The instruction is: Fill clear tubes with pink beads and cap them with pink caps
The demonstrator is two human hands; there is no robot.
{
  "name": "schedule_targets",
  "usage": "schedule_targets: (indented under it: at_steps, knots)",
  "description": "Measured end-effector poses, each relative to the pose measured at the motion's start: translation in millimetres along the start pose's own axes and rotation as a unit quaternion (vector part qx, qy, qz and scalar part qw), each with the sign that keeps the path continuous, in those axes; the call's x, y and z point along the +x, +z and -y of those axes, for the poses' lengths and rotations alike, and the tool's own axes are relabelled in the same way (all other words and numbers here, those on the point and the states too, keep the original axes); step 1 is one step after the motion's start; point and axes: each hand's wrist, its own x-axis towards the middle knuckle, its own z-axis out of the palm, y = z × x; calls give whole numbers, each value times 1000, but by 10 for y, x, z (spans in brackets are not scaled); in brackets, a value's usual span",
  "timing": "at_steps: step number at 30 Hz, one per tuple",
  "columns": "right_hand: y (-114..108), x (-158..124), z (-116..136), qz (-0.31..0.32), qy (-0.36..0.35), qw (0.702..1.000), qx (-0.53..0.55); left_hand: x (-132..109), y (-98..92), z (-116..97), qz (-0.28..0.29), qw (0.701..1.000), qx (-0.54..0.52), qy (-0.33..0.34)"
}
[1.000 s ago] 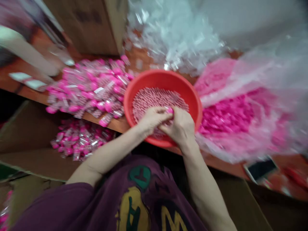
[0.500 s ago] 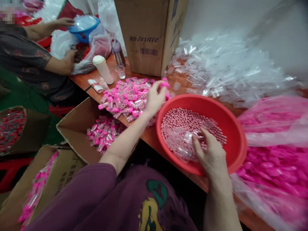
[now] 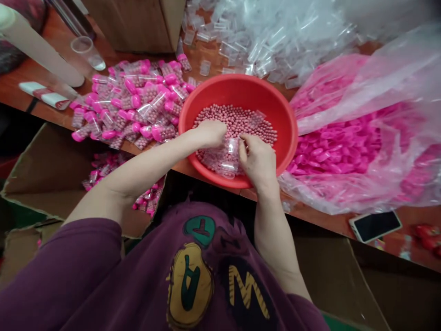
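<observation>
Both of my hands are inside the red basin, which holds small pink beads and several clear plastic bottles. My left hand reaches in from the left over the beads, its fingers curled down; what they hold, if anything, is hidden. Opposite it, my right hand has its thumb and fingers bent together beside a clear bottle; I cannot tell whether it grips that bottle. Left of the basin lies a pile of bead-filled bottles with pink caps.
Empty clear bottles are heaped behind the basin. A plastic bag of pink caps sits at right, near a phone. A carton, a plastic cup and a pale flask stand at back left. An open box is below the table edge.
My left hand has moved from the capped-bottle pile into the basin, beside my right hand. My view has turned right and down, so the co-worker is out of sight.
</observation>
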Motion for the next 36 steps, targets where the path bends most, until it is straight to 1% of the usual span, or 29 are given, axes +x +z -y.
schedule_targets:
  at_steps: [2,4,6,8,9,10,12,13,14,15,16,17,20,21,22,23,24,26,28,30,33,34,36]
  knots:
    - [-1,7,21,26,-5,1000,-9,32,17,-28,17,999,34,-8]
    - [14,26,31,54,-28,998,-4,74,31,33,15,1000,22,-3]
    - [43,56,35,81,-50,995,12,128,32,125,1,999,-38,9]
    - [81,92,29,85,-64,994,38,185,16,189,-18,987,-156,33]
    - [101,109,21,76,-68,993,53,207,4,199,-20,970,-238,42]
    - [120,125,8,64,-73,993,68,222,-7,192,-14,944,-327,48]
    - [148,151,-31,47,-79,992,91,222,-18,141,7,872,-488,36]
    - [155,165,-55,46,-77,991,97,210,-16,106,9,838,-546,22]
    - [155,182,-82,49,-74,991,97,193,-7,74,1,810,-586,4]
    - [149,206,-108,55,-69,992,93,176,8,50,-20,790,-612,-12]
    - [136,241,-133,65,-64,992,84,163,28,37,-55,774,-630,-28]
    - [118,290,-155,77,-56,993,68,156,51,38,-103,759,-641,-44]
    - [50,526,-196,128,-28,991,-15,181,117,115,-271,712,-641,-95]
    - [32,628,-198,145,-25,988,-50,201,134,156,-315,698,-634,-109]
    - [22,734,-193,160,-28,983,-86,222,146,197,-347,685,-629,-121]
    - [24,838,-179,172,-34,977,-119,243,155,235,-368,675,-627,-130]
    - [40,936,-153,182,-41,971,-146,261,160,268,-379,666,-628,-137]
    - [117,1095,-63,206,-49,961,-176,290,166,309,-382,650,-641,-146]
    - [244,1190,71,237,-56,955,-171,310,170,320,-374,637,-658,-144]
    - [380,1226,213,262,-78,950,-148,320,173,313,-373,631,-667,-136]
    - [503,1215,324,270,-117,954,-62,306,159,301,-375,630,-668,-130]
    - [511,1202,316,269,-119,956,-11,292,146,300,-374,628,-671,-124]
    - [482,1162,239,253,-98,957,104,250,110,300,-371,618,-684,-110]
